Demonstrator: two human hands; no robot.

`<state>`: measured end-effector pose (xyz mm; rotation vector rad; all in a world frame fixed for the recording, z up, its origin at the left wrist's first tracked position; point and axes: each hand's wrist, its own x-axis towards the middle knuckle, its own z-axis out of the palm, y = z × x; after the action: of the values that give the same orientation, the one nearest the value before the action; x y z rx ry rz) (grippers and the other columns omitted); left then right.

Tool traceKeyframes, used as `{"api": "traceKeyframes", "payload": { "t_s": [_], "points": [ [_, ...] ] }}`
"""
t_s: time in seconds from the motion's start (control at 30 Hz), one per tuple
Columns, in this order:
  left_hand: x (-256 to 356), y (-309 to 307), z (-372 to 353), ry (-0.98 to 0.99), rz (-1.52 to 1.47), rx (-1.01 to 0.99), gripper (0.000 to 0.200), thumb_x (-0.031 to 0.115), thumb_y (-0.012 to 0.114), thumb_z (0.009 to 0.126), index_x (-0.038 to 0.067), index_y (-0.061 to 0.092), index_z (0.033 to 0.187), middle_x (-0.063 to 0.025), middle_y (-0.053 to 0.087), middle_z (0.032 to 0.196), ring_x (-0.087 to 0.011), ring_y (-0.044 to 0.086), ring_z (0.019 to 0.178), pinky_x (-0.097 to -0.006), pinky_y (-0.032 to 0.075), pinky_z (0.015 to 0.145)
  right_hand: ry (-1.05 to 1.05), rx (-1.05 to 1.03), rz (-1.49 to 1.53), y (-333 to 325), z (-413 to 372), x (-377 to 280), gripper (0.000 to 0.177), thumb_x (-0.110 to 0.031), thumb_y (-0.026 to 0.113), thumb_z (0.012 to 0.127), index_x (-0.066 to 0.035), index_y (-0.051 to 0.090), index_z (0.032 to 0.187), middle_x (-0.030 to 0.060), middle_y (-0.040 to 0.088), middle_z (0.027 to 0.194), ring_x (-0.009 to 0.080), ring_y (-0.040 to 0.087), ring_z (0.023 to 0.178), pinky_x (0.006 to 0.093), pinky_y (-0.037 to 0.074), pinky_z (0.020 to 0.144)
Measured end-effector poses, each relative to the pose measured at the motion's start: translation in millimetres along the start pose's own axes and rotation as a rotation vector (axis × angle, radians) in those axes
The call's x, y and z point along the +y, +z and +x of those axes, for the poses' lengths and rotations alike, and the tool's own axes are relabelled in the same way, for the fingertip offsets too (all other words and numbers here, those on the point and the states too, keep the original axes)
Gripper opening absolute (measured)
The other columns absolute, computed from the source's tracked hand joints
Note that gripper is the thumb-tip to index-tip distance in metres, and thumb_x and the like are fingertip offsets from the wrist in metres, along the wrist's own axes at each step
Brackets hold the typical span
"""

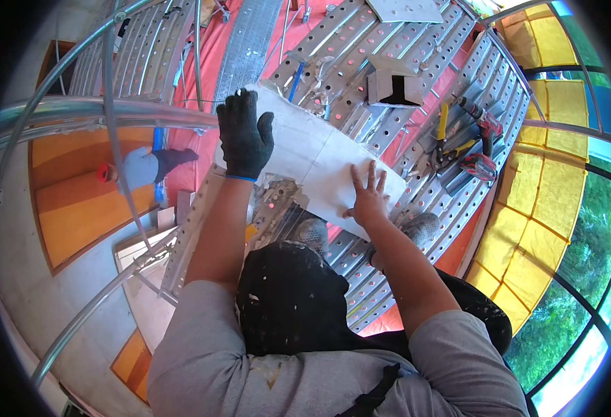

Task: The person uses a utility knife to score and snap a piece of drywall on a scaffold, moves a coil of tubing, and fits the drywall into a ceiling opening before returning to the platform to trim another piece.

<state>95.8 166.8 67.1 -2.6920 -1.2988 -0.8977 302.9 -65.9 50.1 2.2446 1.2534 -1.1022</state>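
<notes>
A white board [305,149] with a faint line across it lies over the metal scaffold planks in front of me. My left hand [244,135], in a dark glove, rests at the board's left end with its fingers stretched out and its thumb apart. A small white bit shows by its fingertips; I cannot make out what it is. My bare right hand [370,198] presses on the board's right part, fingers spread. Both hands look open. My shoes are partly hidden by the board's near edge.
Right of the board lie a red cordless drill [486,128], a second red tool [479,167] and yellow-handled cutters [442,125]. An opened box [394,87] and a blue stick [296,81] lie beyond. Scaffold pipes [104,118] run along the left; another person [142,169] stands below.
</notes>
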Motion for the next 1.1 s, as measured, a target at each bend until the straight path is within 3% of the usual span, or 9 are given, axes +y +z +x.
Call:
{"api": "traceKeyframes", "payload": {
  "t_s": [0.1, 0.2, 0.23, 0.37, 0.5, 0.67, 0.7, 0.83, 1.1],
  "points": [
    [-34.7, 47.7, -56.7, 0.063, 0.055, -0.293, 0.045, 0.028, 0.063, 0.096, 0.002, 0.059, 0.133, -0.0237, 0.062, 0.132, -0.0445, 0.059, 0.115, -0.0547, 0.045, 0.102, 0.009, -0.037, -0.009, 1.2, -6.2, -5.0, 0.137, -0.036, 0.096, 0.062, -0.044, 0.003, 0.163, 0.0081, -0.017, 0.171, 0.0462, -0.003, 0.156, 0.0702, 0.042, 0.108],
    [-16.6, 21.9, -3.3, -0.133, 0.016, -0.516, 0.041, 0.026, 0.063, 0.095, 0.002, 0.061, 0.128, -0.0210, 0.064, 0.128, -0.0424, 0.062, 0.107, -0.0510, 0.048, 0.096, 0.009, -0.035, -0.005, 0.6, -10.0, 0.0, 0.137, -0.034, 0.097, 0.062, -0.044, 0.004, 0.163, 0.0086, -0.017, 0.171, 0.0476, -0.004, 0.156, 0.0707, 0.041, 0.109],
    [-16.7, 18.5, 5.1, -0.026, 0.016, -0.278, 0.038, 0.025, 0.063, 0.096, 0.003, 0.062, 0.127, -0.0194, 0.065, 0.126, -0.0405, 0.062, 0.109, -0.0479, 0.050, 0.096, 0.001, -0.025, 0.001, -1.8, -8.9, -1.1, 0.137, -0.034, 0.097, 0.062, -0.045, 0.004, 0.163, 0.0088, -0.017, 0.171, 0.0481, -0.003, 0.155, 0.0707, 0.041, 0.109],
    [-14.1, 2.1, 18.1, -0.143, -0.023, -0.108, 0.050, 0.035, 0.067, 0.094, 0.003, 0.059, 0.132, -0.0221, 0.062, 0.131, -0.0411, 0.060, 0.117, -0.0497, 0.048, 0.100, -0.013, -0.005, -0.003, -5.0, -3.9, -1.9, 0.137, -0.035, 0.097, 0.062, -0.043, 0.004, 0.163, 0.0095, -0.017, 0.171, 0.0502, -0.003, 0.155, 0.0704, 0.040, 0.109],
    [-57.6, 31.2, -25.5, -0.602, 0.042, -0.483, 0.086, 0.055, 0.074, 0.083, 0.002, 0.046, 0.145, -0.0259, 0.056, 0.139, -0.0420, 0.056, 0.128, -0.0504, 0.046, 0.105, -0.024, 0.060, -0.023, -9.7, 0.3, -2.1, 0.133, -0.047, 0.094, 0.062, -0.035, 0.010, 0.164, 0.0121, -0.002, 0.172, 0.0466, 0.006, 0.156, 0.0723, 0.032, 0.112],
    [-66.1, 6.7, -68.3, -0.491, 0.010, -0.417, 0.081, 0.051, 0.071, 0.087, 0.001, 0.045, 0.146, -0.0250, 0.058, 0.138, -0.0409, 0.057, 0.126, -0.0530, 0.046, 0.103, -0.008, 0.374, 0.158, -19.9, 34.8, 11.9, 0.126, -0.062, 0.088, 0.064, -0.019, 0.022, 0.163, 0.0177, 0.027, 0.166, 0.0424, 0.019, 0.155, 0.0747, 0.022, 0.115],
    [-63.9, -4.2, -75.6, -0.469, -0.005, -0.395, 0.079, 0.049, 0.071, 0.088, 0.000, 0.046, 0.145, -0.0254, 0.058, 0.136, -0.0410, 0.057, 0.126, -0.0519, 0.047, 0.102, -0.007, 0.306, 0.117, -33.3, 35.9, 12.2, 0.121, -0.064, 0.085, 0.068, -0.010, 0.029, 0.160, 0.0215, 0.041, 0.157, 0.0430, 0.033, 0.149, 0.0659, 0.032, 0.115],
    [-35.2, -59.7, -153.5, -0.361, -0.022, -0.332, 0.063, 0.037, 0.071, 0.090, 0.000, 0.054, 0.137, -0.0239, 0.064, 0.119, -0.0417, 0.062, 0.111, -0.0496, 0.050, 0.094, -0.051, 0.194, 0.197, -49.7, 58.7, 25.5, 0.095, -0.063, 0.081, 0.076, 0.002, 0.054, 0.140, 0.0242, 0.062, 0.134, 0.0405, 0.060, 0.125, 0.0449, 0.050, 0.104],
    [6.1, -184.3, -303.8, -0.645, 0.060, -0.911, 0.065, 0.038, 0.074, 0.084, 0.005, 0.057, 0.137, -0.0206, 0.066, 0.117, -0.0387, 0.065, 0.108, -0.0509, 0.052, 0.089, -0.173, 0.381, 0.233, -49.0, 19.8, 21.8, 0.073, -0.054, 0.076, 0.083, 0.004, 0.061, 0.126, 0.0262, 0.062, 0.131, 0.0418, 0.060, 0.123, 0.0505, 0.047, 0.102]
  ]
}}
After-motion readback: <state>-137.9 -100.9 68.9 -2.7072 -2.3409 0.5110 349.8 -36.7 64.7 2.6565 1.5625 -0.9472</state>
